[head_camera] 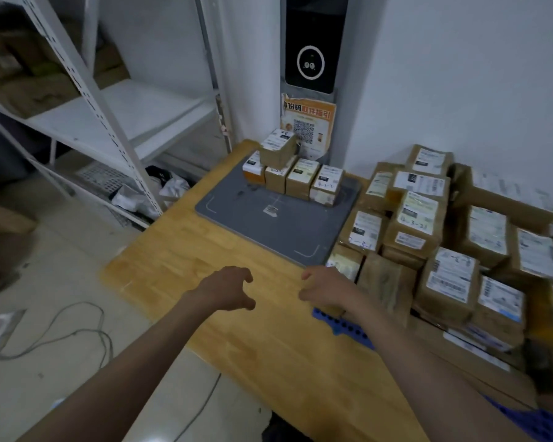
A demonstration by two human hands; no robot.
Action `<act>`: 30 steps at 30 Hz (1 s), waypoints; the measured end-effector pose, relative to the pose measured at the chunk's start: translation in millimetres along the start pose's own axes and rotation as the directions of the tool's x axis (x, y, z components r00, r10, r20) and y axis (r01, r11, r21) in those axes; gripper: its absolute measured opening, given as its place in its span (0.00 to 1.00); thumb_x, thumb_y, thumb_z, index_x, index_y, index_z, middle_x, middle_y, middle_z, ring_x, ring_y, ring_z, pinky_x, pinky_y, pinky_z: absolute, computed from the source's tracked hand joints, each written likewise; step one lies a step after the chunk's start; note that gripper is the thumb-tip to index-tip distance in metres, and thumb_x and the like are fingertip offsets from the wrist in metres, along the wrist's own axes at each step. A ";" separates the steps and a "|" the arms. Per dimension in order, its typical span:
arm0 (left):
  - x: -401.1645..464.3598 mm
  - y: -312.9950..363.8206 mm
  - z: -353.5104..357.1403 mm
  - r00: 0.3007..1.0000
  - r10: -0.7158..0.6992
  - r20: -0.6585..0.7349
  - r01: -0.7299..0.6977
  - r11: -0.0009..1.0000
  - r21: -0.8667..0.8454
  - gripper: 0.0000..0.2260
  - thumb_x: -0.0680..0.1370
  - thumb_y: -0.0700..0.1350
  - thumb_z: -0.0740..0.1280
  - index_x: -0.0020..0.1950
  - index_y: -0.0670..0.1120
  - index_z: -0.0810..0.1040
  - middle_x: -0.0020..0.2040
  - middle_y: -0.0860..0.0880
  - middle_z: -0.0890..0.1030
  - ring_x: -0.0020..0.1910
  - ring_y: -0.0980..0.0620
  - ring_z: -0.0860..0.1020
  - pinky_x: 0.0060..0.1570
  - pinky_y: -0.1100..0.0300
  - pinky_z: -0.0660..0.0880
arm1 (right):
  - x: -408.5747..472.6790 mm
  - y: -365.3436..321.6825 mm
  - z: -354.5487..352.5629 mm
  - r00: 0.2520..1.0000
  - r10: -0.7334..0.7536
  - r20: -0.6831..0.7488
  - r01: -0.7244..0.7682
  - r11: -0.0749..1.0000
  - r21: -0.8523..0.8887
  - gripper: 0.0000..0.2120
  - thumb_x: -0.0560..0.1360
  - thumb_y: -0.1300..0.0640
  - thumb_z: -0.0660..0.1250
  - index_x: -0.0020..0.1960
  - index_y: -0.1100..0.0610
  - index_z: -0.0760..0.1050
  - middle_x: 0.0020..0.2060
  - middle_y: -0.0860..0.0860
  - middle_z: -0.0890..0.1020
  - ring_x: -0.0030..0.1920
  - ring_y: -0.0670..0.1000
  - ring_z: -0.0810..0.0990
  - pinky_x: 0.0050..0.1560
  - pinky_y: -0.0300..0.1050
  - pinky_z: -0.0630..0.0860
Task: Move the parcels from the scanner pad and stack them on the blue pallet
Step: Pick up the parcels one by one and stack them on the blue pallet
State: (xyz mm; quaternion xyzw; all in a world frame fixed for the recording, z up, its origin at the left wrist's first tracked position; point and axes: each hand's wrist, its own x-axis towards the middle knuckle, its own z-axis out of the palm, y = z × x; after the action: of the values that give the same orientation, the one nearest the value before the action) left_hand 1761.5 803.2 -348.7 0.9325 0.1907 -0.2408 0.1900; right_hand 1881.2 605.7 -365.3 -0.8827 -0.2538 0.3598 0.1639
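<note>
Currently:
surface: wooden table (224,320) seen, grey scanner pad (262,224) laid flat at its far end
room: white wall behind, metal shelving (109,122) at left, black screen (312,46) mounted above pad
parcels (296,177): four set in a row along pad's far edge, a fifth stacked on top; row's long axis runs left-right, labels faced up
blue pallet (342,323): at right, loaded with stacked boxes (444,250)
left hand (227,290): fingers loosely spread, nothing held
right hand (328,288): fingers loosely curled, nothing held

Bare scanner pad (268,224) before parcels (294,177)
</note>
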 end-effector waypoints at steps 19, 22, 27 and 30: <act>143.7 -27.7 -78.6 1.000 0.013 0.001 -0.013 1.000 0.022 0.27 0.71 0.57 0.73 0.67 0.52 0.71 0.62 0.51 0.74 0.57 0.52 0.74 0.54 0.55 0.74 | 129.7 2.9 -53.5 0.999 0.046 -0.028 -0.040 0.983 0.179 0.25 0.74 0.49 0.69 0.69 0.53 0.70 0.62 0.52 0.77 0.59 0.51 0.77 0.54 0.43 0.74; 176.3 -26.4 -93.0 0.998 0.057 0.012 -0.057 0.998 0.013 0.27 0.72 0.56 0.73 0.67 0.50 0.71 0.62 0.50 0.74 0.55 0.51 0.75 0.53 0.56 0.74 | 146.2 4.3 -61.3 0.995 0.097 -0.032 -0.088 0.977 0.196 0.24 0.75 0.49 0.69 0.69 0.53 0.70 0.62 0.52 0.76 0.60 0.52 0.76 0.58 0.45 0.74; 242.3 -26.9 -129.2 0.997 0.081 -0.009 -0.081 0.995 -0.062 0.27 0.71 0.53 0.74 0.68 0.49 0.70 0.61 0.48 0.74 0.51 0.51 0.76 0.50 0.57 0.73 | 185.5 6.3 -85.2 0.979 0.192 -0.070 -0.166 0.948 0.271 0.23 0.75 0.49 0.69 0.69 0.52 0.70 0.61 0.52 0.76 0.56 0.53 0.78 0.57 0.47 0.77; 285.8 -32.0 -156.2 0.996 0.074 -0.057 -0.075 0.997 -0.018 0.30 0.71 0.55 0.74 0.69 0.47 0.69 0.62 0.48 0.74 0.54 0.49 0.76 0.50 0.58 0.71 | 216.6 11.0 -97.9 0.953 0.272 -0.135 -0.202 0.900 0.387 0.25 0.76 0.51 0.68 0.71 0.53 0.68 0.64 0.54 0.74 0.55 0.52 0.78 0.55 0.47 0.77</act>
State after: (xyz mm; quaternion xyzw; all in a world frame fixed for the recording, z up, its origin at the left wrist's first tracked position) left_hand 2037.9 975.8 -379.4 0.9434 0.1637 -0.2053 0.2026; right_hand 2087.8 708.9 -422.8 -0.8902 -0.0555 0.3343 0.3044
